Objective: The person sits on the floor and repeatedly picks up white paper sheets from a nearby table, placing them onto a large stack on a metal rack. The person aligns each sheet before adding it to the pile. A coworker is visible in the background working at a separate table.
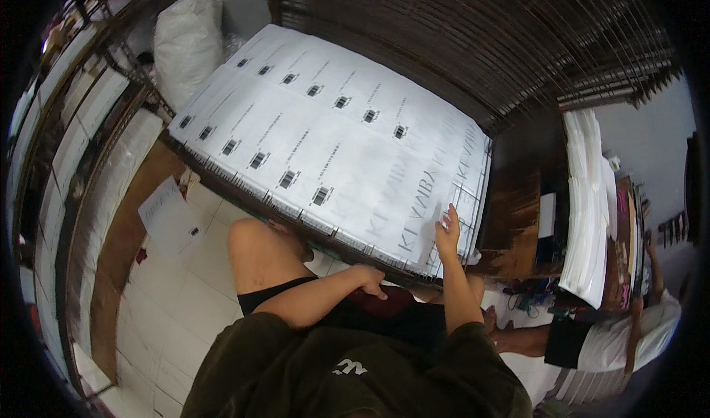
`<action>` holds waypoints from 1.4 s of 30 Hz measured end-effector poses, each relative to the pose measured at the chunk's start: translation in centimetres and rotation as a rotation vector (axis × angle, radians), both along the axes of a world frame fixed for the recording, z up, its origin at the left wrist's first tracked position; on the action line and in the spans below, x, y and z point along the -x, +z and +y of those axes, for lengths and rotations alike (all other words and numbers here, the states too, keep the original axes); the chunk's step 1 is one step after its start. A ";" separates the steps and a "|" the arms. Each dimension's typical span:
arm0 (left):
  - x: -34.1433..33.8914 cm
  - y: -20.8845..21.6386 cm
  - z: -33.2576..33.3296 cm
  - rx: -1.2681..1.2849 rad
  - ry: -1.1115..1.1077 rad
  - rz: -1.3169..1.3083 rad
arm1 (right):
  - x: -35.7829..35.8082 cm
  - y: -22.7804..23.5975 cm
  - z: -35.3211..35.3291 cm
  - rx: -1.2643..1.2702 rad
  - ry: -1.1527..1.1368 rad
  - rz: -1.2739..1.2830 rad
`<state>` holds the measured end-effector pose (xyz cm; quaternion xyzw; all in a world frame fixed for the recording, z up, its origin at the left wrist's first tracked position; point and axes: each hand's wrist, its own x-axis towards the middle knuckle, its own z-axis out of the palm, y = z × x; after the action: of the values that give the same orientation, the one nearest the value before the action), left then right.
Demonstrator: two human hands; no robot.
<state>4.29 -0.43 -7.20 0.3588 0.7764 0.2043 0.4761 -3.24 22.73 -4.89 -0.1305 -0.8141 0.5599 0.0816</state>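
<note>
In front of me a large white printed sheet [325, 115] lies on a wire-grid rack [466, 196], with rows of small dark print marks and large grey lettering toward its right end. My right hand [448, 233] is raised at the rack's near right corner, fingers apart, over or against the thin wires; whether it touches them I cannot tell. My left hand [367, 277] is closed low over my lap, at the rack's near edge. Under it is a dark red item [384, 302], perhaps cloth; what the fingers hold is hidden.
Stacked wire racks [473, 33] rise steeply behind the sheet. A white sack [188, 48] stands at the far left, beside shelves of stacked sheets [89, 159]. A loose white paper [170, 218] lies lower left. On the right are a white stack [584, 211] and another person [621, 336].
</note>
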 end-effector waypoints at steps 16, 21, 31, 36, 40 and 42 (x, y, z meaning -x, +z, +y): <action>0.3 1.6 -0.5 -0.038 0.045 -0.066 | -9.7 -2.0 7.3 -0.752 -0.253 -0.240; 0.2 0.5 -0.9 -0.040 0.090 -0.051 | -9.1 0.3 5.2 -0.781 -0.218 -0.251; 0.1 -1.2 -0.7 -0.051 0.074 -0.051 | -9.5 -0.2 5.0 -0.927 -0.297 -0.190; 0.5 0.3 -0.4 -0.015 0.076 -0.034 | -9.7 0.6 5.0 -0.998 -0.366 -0.114; 0.6 -0.3 -0.5 0.012 0.065 -0.057 | -9.9 1.8 4.3 -1.056 -0.483 -0.093; 0.5 -1.1 -0.7 -0.010 0.081 0.007 | -9.9 2.5 3.8 -1.028 -0.541 -0.147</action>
<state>3.76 -1.16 -8.31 0.3303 0.7909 0.2261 0.4629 6.71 26.56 -2.36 -0.3161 -0.9225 0.0418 0.2178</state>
